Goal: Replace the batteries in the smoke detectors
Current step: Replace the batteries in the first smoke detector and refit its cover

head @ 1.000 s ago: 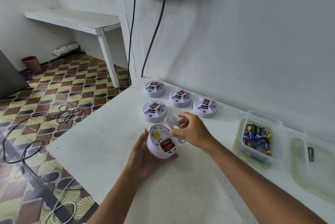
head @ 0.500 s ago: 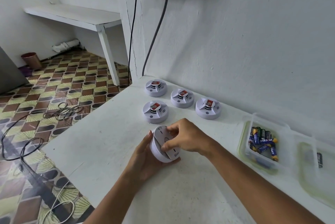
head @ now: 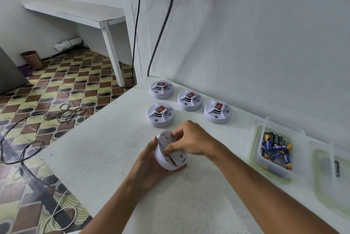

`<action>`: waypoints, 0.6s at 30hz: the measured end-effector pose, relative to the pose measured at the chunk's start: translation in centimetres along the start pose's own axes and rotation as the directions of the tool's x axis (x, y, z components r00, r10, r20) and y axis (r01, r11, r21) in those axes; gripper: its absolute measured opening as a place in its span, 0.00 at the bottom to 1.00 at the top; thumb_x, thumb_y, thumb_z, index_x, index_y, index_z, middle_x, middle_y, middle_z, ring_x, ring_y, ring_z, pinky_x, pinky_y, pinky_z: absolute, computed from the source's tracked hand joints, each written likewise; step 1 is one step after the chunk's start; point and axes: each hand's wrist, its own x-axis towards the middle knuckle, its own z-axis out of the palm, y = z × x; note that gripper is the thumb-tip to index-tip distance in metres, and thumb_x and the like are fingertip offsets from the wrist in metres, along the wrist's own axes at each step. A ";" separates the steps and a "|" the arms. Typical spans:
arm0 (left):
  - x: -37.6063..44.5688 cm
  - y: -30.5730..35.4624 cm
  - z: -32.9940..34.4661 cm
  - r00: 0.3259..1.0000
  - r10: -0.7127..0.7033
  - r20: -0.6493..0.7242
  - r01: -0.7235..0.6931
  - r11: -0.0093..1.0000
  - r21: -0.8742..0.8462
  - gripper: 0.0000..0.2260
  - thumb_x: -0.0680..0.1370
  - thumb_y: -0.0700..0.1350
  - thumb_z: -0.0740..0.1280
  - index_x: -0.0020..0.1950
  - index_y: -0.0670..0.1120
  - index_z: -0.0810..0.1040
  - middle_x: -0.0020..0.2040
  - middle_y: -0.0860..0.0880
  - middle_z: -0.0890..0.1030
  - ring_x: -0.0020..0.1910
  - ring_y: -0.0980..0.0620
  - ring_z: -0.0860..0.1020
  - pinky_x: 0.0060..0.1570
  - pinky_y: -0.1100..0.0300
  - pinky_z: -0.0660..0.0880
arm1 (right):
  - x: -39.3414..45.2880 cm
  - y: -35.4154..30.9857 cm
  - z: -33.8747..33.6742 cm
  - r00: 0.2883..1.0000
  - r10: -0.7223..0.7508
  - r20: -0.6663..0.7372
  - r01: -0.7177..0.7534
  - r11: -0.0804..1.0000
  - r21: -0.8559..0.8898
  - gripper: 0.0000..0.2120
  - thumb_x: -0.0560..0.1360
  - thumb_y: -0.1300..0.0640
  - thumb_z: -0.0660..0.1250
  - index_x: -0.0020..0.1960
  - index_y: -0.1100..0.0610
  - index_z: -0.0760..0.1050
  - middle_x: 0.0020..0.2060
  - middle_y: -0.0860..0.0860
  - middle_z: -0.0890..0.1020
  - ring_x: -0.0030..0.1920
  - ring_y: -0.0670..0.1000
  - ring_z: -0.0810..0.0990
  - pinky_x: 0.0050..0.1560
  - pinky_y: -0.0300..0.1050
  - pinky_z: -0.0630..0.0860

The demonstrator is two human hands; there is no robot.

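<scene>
One detector (head: 166, 159) sits tilted in our grips just above the desk (head: 106, 150): our left hand (head: 149, 167) cups it from below, fingers curled round its rim, while our right hand (head: 189, 142) pinches the back plate (head: 166, 137) on top. Four more detectors (head: 160, 114) stand face up behind it, near the wall. Well to the right, a clear tub (head: 254, 150) holds loose batteries (head: 275, 146), with a lid (head: 325, 182) beside it carrying one more battery (head: 336, 168).
</scene>
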 end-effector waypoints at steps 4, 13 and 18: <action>0.1 0.1 0.1 1.000 -0.001 0.000 0.001 1.000 0.017 0.33 0.59 0.55 0.82 0.59 0.42 0.81 0.62 0.35 0.78 0.58 0.35 0.79 0.58 0.33 0.73 | -0.1 -0.1 0.3 0.995 0.062 -0.078 -0.059 0.998 0.036 0.23 0.60 0.48 0.82 0.43 0.64 0.81 0.35 0.53 0.84 0.34 0.49 0.80 0.40 0.47 0.80; -0.2 0.1 -0.2 1.000 -0.014 -0.013 0.015 0.998 0.067 0.32 0.55 0.55 0.83 0.55 0.43 0.84 0.57 0.35 0.81 0.54 0.36 0.81 0.51 0.38 0.78 | -0.6 0.0 1.0 0.984 0.148 -0.104 -0.141 0.988 0.066 0.28 0.57 0.44 0.82 0.47 0.60 0.76 0.44 0.54 0.84 0.46 0.54 0.83 0.49 0.55 0.81; 0.1 0.3 -0.2 0.999 0.010 -0.039 -0.006 0.996 0.084 0.33 0.56 0.55 0.83 0.57 0.43 0.83 0.59 0.35 0.80 0.56 0.36 0.80 0.52 0.38 0.78 | -0.4 0.3 0.7 0.992 0.099 -0.083 -0.092 0.992 0.085 0.28 0.59 0.46 0.82 0.49 0.61 0.75 0.44 0.53 0.82 0.46 0.52 0.81 0.50 0.53 0.79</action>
